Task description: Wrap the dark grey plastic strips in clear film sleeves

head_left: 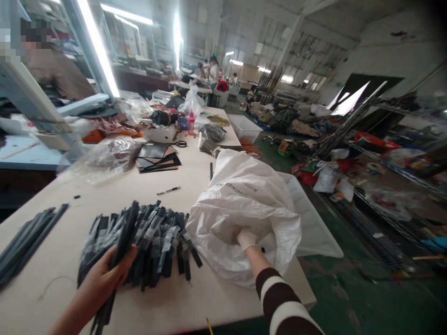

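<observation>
My left hand (106, 274) is closed around a bundle of long dark strips (126, 228), tilted up and away from me. Just beyond it lies a large pile of similar dark strips (157, 242), many wrapped with clear tape or plastic. My right hand (246, 239), with something white like a glove over it, reaches into the mouth of a white woven sack (244, 200) with handwriting on it. The sack hides its fingers, so whether they hold anything is not visible. More dark strips (31, 237) lie at the table's left.
On the pale table (167, 307) are a pen (169, 190), dark flat sheets (159, 157), scissors (180, 144), a pink bottle (190, 124) and crumpled clear plastic (111, 156). A translucent bin (314, 223) stands behind the sack. Shelving (394, 172) with bags lines the right; people work farther back.
</observation>
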`<move>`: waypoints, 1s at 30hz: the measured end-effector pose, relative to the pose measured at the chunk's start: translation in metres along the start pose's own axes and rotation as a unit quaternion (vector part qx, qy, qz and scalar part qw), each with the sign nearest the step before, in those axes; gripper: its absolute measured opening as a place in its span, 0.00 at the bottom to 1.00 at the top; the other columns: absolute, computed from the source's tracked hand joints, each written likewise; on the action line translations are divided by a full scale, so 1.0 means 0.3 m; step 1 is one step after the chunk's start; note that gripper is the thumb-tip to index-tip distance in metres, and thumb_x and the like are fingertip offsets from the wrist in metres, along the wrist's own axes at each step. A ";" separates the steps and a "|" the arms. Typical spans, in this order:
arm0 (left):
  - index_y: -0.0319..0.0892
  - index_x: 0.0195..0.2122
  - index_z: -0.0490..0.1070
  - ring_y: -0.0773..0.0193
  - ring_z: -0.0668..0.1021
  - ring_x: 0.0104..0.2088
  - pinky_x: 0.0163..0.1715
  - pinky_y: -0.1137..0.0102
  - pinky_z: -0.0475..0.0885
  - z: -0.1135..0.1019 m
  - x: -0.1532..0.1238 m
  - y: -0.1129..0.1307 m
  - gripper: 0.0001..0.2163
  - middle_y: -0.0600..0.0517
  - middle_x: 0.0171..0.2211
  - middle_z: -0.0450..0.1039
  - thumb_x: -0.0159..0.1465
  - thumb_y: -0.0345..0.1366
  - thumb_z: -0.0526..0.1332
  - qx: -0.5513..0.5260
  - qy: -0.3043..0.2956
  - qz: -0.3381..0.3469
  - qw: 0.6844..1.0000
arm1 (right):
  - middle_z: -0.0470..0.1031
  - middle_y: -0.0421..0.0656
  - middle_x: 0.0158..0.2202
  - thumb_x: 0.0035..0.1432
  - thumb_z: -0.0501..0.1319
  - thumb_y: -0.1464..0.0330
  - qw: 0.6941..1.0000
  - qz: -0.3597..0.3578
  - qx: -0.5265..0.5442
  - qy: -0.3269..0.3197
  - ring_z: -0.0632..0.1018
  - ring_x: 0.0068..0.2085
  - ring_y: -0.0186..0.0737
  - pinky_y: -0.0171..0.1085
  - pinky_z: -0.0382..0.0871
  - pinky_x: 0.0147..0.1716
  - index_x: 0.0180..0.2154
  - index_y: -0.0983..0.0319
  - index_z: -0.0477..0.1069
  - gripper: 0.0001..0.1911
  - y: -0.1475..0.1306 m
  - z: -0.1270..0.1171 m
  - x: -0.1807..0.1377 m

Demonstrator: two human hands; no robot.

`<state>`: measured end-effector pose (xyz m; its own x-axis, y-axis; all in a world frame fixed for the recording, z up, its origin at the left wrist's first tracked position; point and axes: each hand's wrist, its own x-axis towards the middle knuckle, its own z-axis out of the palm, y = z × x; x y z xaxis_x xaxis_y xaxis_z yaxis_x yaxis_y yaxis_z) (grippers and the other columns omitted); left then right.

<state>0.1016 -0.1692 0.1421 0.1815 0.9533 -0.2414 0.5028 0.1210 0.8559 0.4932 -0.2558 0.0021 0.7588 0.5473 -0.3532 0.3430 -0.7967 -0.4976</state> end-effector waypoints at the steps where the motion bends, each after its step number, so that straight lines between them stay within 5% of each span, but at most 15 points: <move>1: 0.46 0.23 0.63 0.69 0.60 0.13 0.13 0.73 0.58 0.038 -0.009 0.031 0.22 0.60 0.11 0.54 0.45 0.61 0.60 -0.010 -0.031 -0.003 0.999 | 0.75 0.63 0.39 0.48 0.60 0.70 1.000 -0.008 0.004 -0.003 0.72 0.48 0.60 0.47 0.60 0.43 0.27 0.68 0.75 0.07 -0.002 0.001 0.007; 4: 0.44 0.28 0.65 0.71 0.59 0.13 0.13 0.75 0.54 0.136 -0.030 0.098 0.22 0.62 0.11 0.53 0.45 0.59 0.61 -0.031 -0.089 -0.014 0.995 | 0.76 0.59 0.38 0.49 0.59 0.71 0.998 -0.041 0.041 -0.023 0.72 0.46 0.57 0.45 0.60 0.42 0.28 0.67 0.76 0.08 0.002 -0.029 0.004; 9: 0.42 0.29 0.66 0.73 0.61 0.14 0.13 0.76 0.56 0.307 -0.046 0.181 0.17 0.61 0.15 0.59 0.49 0.51 0.61 -0.033 -0.177 0.000 0.984 | 0.76 0.44 0.31 0.54 0.55 0.60 0.972 -0.088 0.186 -0.109 0.71 0.27 0.36 0.33 0.61 0.27 0.34 0.62 0.75 0.15 -0.005 -0.114 -0.122; 14: 0.42 0.27 0.64 0.75 0.60 0.12 0.12 0.77 0.54 0.499 -0.017 0.260 0.14 0.63 0.14 0.56 0.49 0.46 0.62 -0.079 -0.222 0.010 0.972 | 0.69 0.38 0.22 0.43 0.66 0.54 0.826 -0.090 0.499 -0.247 0.58 0.20 0.27 0.31 0.48 0.19 0.25 0.63 0.73 0.18 -0.103 -0.160 -0.325; 16: 0.41 0.27 0.64 0.75 0.60 0.11 0.12 0.78 0.53 0.541 -0.001 0.280 0.13 0.63 0.13 0.57 0.50 0.45 0.62 -0.100 -0.241 -0.007 0.965 | 0.67 0.36 0.21 0.43 0.67 0.55 0.804 -0.102 0.513 -0.284 0.56 0.20 0.27 0.32 0.46 0.20 0.23 0.63 0.72 0.18 -0.143 -0.155 -0.391; 23: 0.40 0.29 0.65 0.76 0.62 0.14 0.14 0.79 0.57 0.508 0.019 0.280 0.10 0.62 0.16 0.60 0.46 0.34 0.63 -0.084 -0.208 -0.007 0.974 | 0.68 0.37 0.21 0.46 0.65 0.54 0.815 -0.135 0.440 -0.351 0.61 0.23 0.30 0.32 0.50 0.23 0.26 0.63 0.74 0.17 -0.176 -0.086 -0.515; 26: 0.40 0.28 0.65 0.74 0.66 0.17 0.16 0.78 0.61 0.464 0.021 0.261 0.10 0.60 0.19 0.63 0.46 0.34 0.64 -0.066 -0.195 0.024 0.978 | 0.66 0.37 0.20 0.50 0.60 0.49 0.797 -0.154 0.453 -0.368 0.60 0.22 0.30 0.33 0.50 0.22 0.26 0.63 0.74 0.22 -0.195 -0.066 -0.529; 30: 0.40 0.29 0.66 0.74 0.66 0.19 0.18 0.78 0.62 0.391 0.021 0.232 0.11 0.60 0.21 0.64 0.47 0.37 0.64 -0.086 -0.182 0.042 0.979 | 0.60 0.35 0.17 0.44 0.66 0.52 0.782 -0.140 0.482 -0.370 0.57 0.21 0.28 0.33 0.48 0.22 0.20 0.63 0.69 0.21 -0.251 -0.022 -0.552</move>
<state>0.2368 -0.1873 0.1464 0.5209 0.8042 -0.2863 0.3297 0.1198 0.9364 0.3454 -0.2881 0.1034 0.0772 0.9483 -0.3078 -0.4093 -0.2514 -0.8771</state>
